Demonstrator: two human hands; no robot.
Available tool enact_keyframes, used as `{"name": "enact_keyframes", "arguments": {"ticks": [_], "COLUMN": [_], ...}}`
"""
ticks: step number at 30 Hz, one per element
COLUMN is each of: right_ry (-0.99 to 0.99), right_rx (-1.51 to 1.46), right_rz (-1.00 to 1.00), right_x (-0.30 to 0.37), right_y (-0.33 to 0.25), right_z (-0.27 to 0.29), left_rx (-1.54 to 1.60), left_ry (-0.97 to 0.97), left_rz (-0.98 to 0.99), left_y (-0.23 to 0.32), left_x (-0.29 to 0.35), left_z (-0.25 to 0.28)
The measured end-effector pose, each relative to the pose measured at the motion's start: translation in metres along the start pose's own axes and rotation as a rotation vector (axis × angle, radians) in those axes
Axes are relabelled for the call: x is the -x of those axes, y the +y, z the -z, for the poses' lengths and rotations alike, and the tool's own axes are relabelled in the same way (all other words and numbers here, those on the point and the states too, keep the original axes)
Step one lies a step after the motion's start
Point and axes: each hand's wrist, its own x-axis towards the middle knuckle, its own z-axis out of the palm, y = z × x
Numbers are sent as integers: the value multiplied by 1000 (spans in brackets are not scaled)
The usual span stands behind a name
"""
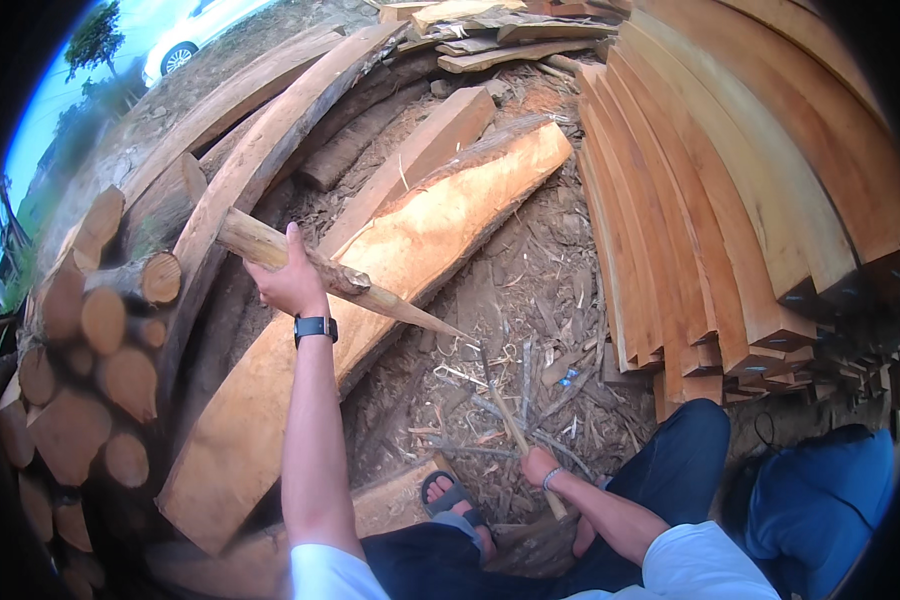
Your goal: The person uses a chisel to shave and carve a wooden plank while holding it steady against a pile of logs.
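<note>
My left hand (pixel 292 288) is wrapped round a thick wooden stake (pixel 395 305), palm over its upper side. The stake slants down to the right and tapers to a sharp pale point. Lower right, my right hand (pixel 540 467) is closed on a long-handled tool (pixel 511 426). Its wooden handle sticks out below the fist, and its narrow dark far end reaches up close to the stake's tip; whether they touch I cannot tell. Under the stake lies a large sawn slab (pixel 420 235) with bark along its edge.
Cut logs (pixel 75 430) are piled at the left. Stacked sawn boards (pixel 710 200) fill the right side. Wood chips and sticks (pixel 560 400) litter the ground before my sandalled foot (pixel 455 500). Beside me at right is a blue cloth-like item (pixel 820 505). A white car (pixel 195 40) stands far back.
</note>
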Motion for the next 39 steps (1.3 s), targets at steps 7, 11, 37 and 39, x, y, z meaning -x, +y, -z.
{"name": "enact_keyframes", "arguments": {"ticks": [7,11,37,39], "right_ry": [317,224,192,115], "right_rx": [16,-32,-3,-3], "right_rz": [50,-7,-46,-110], "right_x": [-11,0,-25,4], "right_y": [16,-22,28,-27], "right_z": [-15,-5,1,11], "left_rx": [-46,56,488,430], "left_ry": [-40,-79,-415,-436], "left_rz": [30,-37,-59,-27], "left_y": [0,-9,-12,-16], "left_x": [9,6,2,-3], "left_z": [-3,-1,-23,-11]}}
